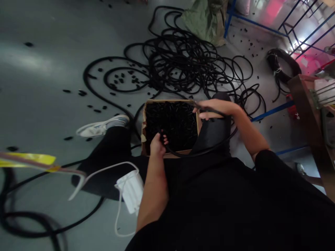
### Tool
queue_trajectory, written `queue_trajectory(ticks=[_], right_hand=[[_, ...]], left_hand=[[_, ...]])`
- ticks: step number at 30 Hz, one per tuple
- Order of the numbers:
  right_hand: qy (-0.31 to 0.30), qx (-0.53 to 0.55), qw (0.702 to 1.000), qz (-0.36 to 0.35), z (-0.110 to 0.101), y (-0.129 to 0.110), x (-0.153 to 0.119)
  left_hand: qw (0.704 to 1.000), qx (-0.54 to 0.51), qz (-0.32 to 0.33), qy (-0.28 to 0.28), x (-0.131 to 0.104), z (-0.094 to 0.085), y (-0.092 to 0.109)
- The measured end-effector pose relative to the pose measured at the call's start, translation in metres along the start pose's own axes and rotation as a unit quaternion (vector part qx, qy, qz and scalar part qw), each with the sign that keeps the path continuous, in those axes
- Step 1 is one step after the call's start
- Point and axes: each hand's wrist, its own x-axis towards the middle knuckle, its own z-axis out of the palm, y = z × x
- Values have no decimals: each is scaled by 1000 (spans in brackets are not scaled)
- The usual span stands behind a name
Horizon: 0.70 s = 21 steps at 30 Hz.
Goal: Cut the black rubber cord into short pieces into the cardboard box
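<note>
My left hand (158, 143) is closed around the end of a black rubber hose (183, 155), low over the near left part of a cardboard box (143, 129). From that hand the hose bends right across my lap and up around my right forearm. My right hand (216, 107) is at the box's far right corner, fingers curled around a slim dark tool (195, 103) with a pointed tip. Its exact kind is blurred; it may be scissors. The two hands are apart. Many short black cut pieces (172, 120) fill the box.
A large tangle of black hose (183, 62) lies on the floor beyond the box, with loose short pieces (120, 78) scattered around. A green sack (206, 21) stands behind it. A white device with a cable (130, 190) hangs by my left thigh. A brown bench (309, 125) stands right.
</note>
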Motion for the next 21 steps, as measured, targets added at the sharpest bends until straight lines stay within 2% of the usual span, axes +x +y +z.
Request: queue_trajectory(ticks=[2,5,7,9,14,21], right_hand=[[-61,74,994,53,41,19,52],[-102,76,977,169,98,34,110],[-142,29,965,217,127,40,133],[-169,-18,953,249,148,45,144],[-102,-101,946,289,174,67,148],[-86,-68,964,242,180,89,151]], left_hand=[[1000,14,7,5,-4,4,-5],[998,48,35,21,-10,10,-9],[996,59,51,38,-13,12,-10],[995,66,62,48,-16,14,-12],[989,112,84,45,-17,16,-18],[982,154,103,42,-9,13,-26]])
